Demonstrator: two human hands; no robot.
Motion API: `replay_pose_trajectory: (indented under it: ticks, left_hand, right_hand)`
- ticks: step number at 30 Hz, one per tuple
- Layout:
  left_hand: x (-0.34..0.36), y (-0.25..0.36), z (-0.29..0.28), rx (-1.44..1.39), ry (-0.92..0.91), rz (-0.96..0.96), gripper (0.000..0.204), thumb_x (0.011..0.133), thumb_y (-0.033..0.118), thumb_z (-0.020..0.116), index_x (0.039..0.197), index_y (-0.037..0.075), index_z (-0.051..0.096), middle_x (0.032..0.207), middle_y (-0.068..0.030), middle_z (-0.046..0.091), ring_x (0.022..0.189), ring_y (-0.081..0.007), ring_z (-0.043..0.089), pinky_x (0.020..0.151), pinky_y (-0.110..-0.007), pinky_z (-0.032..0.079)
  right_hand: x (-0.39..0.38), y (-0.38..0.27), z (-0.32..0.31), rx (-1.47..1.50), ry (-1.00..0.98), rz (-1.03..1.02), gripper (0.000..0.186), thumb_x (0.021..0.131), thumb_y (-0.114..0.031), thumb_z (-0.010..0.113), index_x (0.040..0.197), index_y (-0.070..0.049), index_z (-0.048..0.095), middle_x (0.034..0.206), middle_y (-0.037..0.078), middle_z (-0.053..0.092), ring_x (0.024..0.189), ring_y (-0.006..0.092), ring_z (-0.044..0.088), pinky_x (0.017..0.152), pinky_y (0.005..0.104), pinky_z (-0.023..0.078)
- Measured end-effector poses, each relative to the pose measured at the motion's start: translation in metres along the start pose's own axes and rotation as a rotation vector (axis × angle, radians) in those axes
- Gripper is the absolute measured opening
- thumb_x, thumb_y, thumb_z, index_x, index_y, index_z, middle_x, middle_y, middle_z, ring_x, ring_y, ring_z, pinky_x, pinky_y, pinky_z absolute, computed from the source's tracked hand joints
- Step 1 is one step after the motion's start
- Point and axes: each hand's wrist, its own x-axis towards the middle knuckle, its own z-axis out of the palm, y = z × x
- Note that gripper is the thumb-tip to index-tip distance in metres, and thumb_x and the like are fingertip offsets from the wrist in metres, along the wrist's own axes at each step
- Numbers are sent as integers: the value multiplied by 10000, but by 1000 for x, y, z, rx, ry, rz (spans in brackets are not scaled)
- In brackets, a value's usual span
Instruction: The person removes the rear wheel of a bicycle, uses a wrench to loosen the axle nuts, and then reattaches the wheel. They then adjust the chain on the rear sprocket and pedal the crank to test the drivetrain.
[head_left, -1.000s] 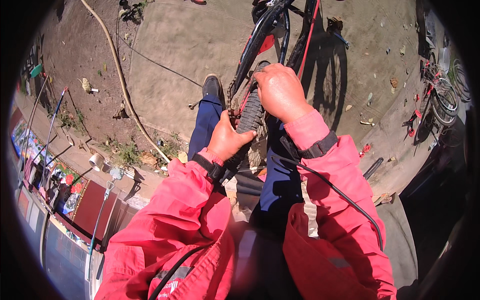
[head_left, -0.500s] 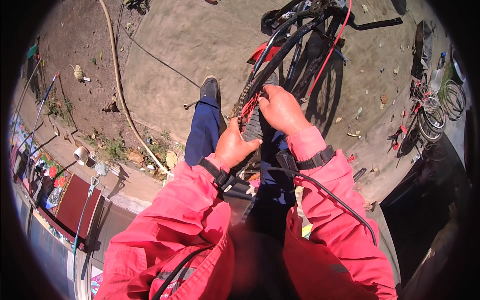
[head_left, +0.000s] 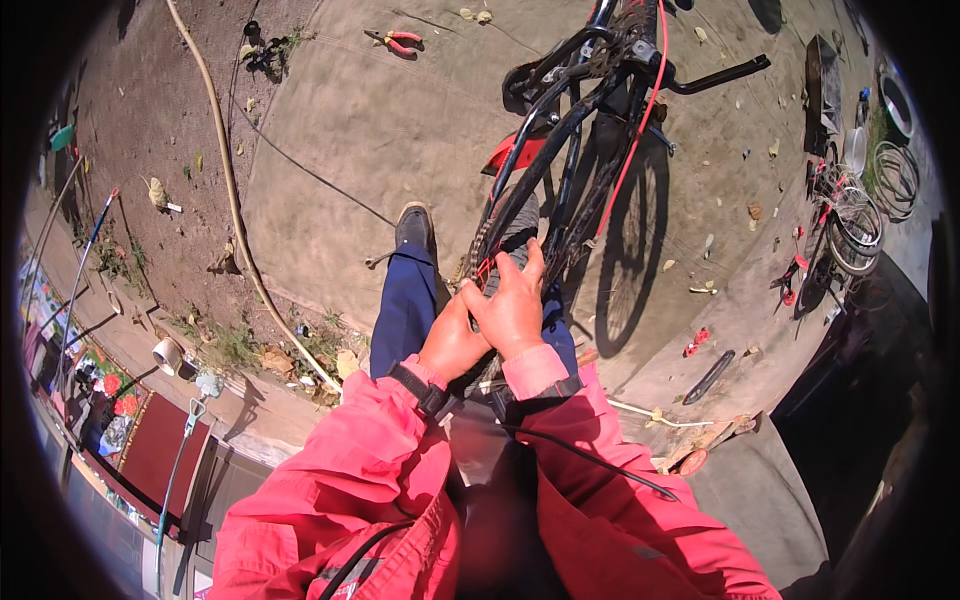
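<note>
A black bicycle frame (head_left: 590, 100) with a red part (head_left: 505, 152) at the rear stands between my legs, its treaded tyre (head_left: 517, 213) beside the chain (head_left: 479, 240). My left hand (head_left: 455, 332) grips the lower part of this tyre from the left, its fingertips partly hidden. My right hand (head_left: 510, 305) is closed over the tyre just above and right, touching my left thumb, with fingers bent near a red piece by the chain. What lies beneath my fingers is mostly hidden.
Red-handled pliers (head_left: 400, 45) lie on the concrete (head_left: 330, 130) at the top. A long hose (head_left: 213, 95) runs down the left, near poles and a white cup (head_left: 167, 356). At the right lie coiled hoses and rings (head_left: 855, 235) and a black bar (head_left: 709, 377).
My right hand has moved down and left along the tyre to meet my left hand, which sits lower. More of the bicycle and ground, including the pliers, has come into view.
</note>
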Motion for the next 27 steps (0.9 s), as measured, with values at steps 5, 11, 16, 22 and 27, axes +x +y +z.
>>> replay_pose_trajectory:
  ticks: [5,11,16,22,27]
  left_hand:
    - [0,8,-28,20,-200,-159,520,868,183,790,1296,-39,594,1160,-140,696,1089,-220,648,970,-361,505]
    - [22,-1,-57,-13,-58,-368,274,932,91,645,1164,-55,654,1004,-127,743,906,-167,696,812,-313,550]
    - [81,15,-72,72,50,-152,238,999,102,629,1191,-38,616,1002,-88,727,840,-122,663,700,-282,528]
    - [135,55,-67,126,-112,-352,265,983,187,677,1133,-29,645,850,-70,710,685,-125,641,592,-299,525]
    - [153,64,-64,300,-281,-393,234,938,183,719,1056,-16,681,791,-48,689,637,-126,629,541,-284,500]
  right_hand:
    - [-2,2,7,82,1,11,488,766,-253,831,1163,-6,692,1585,305,301,1311,479,523,1014,480,509]
    - [-4,7,11,81,96,-62,430,738,-218,843,1086,-8,701,1575,309,319,1335,465,511,1055,451,479]
    - [-7,10,16,186,117,-63,454,731,-215,849,1124,-30,718,1580,287,330,1388,483,431,1114,477,437]
    - [-7,12,14,206,109,-92,471,728,-187,844,1150,-29,707,1581,303,313,1391,481,441,1123,464,437]
    - [-7,10,13,242,111,-59,463,716,-188,862,1125,-40,704,1573,300,326,1383,474,454,1111,464,443]
